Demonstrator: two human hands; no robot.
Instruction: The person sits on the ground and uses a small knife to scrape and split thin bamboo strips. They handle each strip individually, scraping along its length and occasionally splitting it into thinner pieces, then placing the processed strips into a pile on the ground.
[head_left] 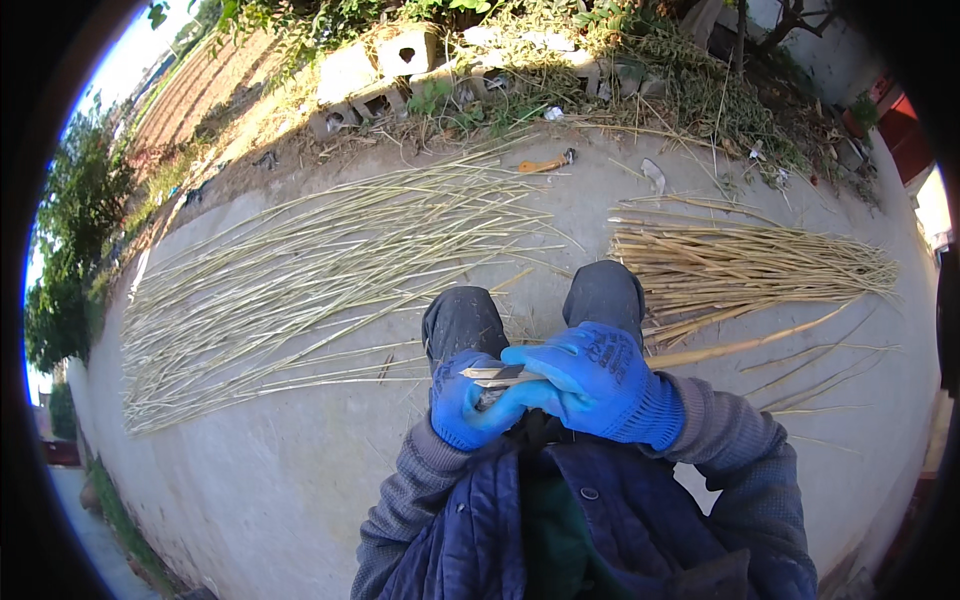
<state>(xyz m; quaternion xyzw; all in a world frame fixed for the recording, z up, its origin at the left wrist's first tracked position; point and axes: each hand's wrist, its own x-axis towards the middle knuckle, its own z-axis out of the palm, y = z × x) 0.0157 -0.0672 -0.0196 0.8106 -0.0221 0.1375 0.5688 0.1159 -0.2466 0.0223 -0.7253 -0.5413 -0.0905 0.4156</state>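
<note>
Both my hands wear blue gloves and meet in front of my knees. My right hand [600,375] is closed round a dry stalk [735,346], whose long tan length runs out to the right. Pale, split-looking ends [492,376] with a dark strip along them poke out leftward between the hands. My left hand [462,405] is curled just below these ends, its fingers touching the right hand's. Something small and greyish [489,398] shows in its grip; its kind is too hidden to tell.
Pale thin strips [330,265] are spread over the concrete [290,480] to my left. A bundle of thicker tan stalks [740,262] lies to the right. An orange-handled tool [546,163] rests ahead, before hollow blocks [405,52] and weeds.
</note>
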